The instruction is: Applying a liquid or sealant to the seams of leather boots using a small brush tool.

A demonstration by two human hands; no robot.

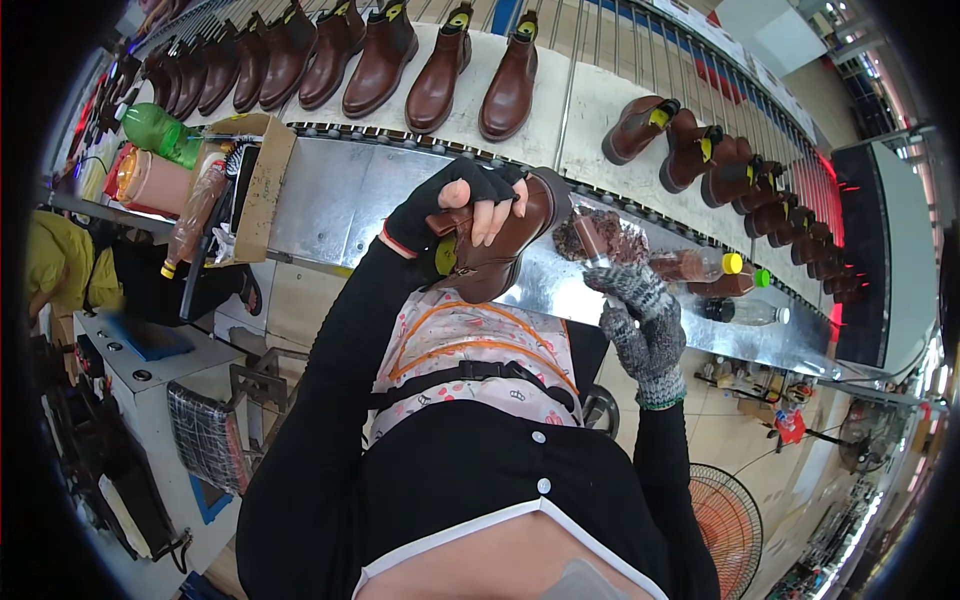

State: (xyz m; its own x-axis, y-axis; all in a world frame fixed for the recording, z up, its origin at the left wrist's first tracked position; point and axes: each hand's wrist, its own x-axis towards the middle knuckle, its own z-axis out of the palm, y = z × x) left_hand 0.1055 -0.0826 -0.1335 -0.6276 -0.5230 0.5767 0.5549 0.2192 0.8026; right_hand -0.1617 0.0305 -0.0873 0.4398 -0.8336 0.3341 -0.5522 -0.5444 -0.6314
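My left hand [465, 205], in a black fingerless glove, is closed around a brown ankle boot [490, 255]. The boot is tilted above the metal ledge, close in front of my apron, and its dark sole edge faces right. My right hand [645, 325], in a grey knitted glove, is closed on what looks like a flat brush [591, 238] with a brown-coloured head and a pale band. The brush head is just right of the boot, apart from it, over a mottled brown, stained clump [625, 240] on the ledge.
Bottles with brown liquid [690, 265] and a clear bottle [748, 313] lie to the right. Brown boots [508, 90] line the conveyor [570, 130] beyond the ledge. At left stands a cardboard box [268, 180] beside a green bottle [160, 133]. An orange fan [725, 530] is at lower right.
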